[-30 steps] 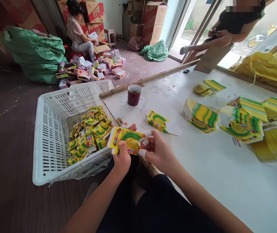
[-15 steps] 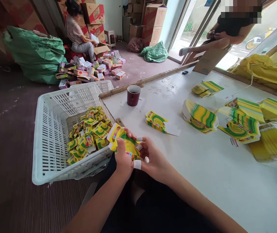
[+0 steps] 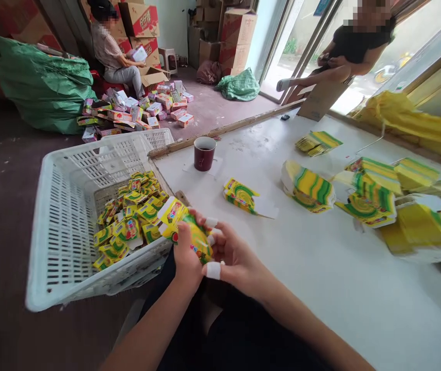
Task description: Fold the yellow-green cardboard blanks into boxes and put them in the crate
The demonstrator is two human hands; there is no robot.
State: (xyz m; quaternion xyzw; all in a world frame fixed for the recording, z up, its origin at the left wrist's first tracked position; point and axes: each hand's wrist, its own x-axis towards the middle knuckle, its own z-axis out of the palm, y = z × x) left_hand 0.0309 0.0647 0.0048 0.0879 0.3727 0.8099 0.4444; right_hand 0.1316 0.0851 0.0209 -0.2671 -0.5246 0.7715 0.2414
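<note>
A small yellow-and-green printed carton [image 3: 194,234] is held between both hands above my lap, its white end flaps spread toward the basket. My left hand [image 3: 186,260] grips it from the near side, thumb lying up across the printed face. On the right end, my right hand [image 3: 230,252] pinches the carton, with white tape around several fingertips. Left of the hands, a white plastic basket [image 3: 36,234] contains a heap of small folded yellow-and-green cartons [image 3: 127,221]. One more partly opened carton [image 3: 240,196] lies on the white table beyond my hands.
A dark red mug [image 3: 203,157] stands near the wooden edge of the table [image 3: 282,268]. Stacks of flat cartons [image 3: 309,185] spread to the right. One person [image 3: 114,56] sits behind scattered boxes [image 3: 143,109]; another person [image 3: 354,51] sits by the doorway.
The view has turned slightly, so the scenery sits further left. Both hands still hold the carton, which looks more bulged open at its right end. The far-left person has raised a box slightly.
</note>
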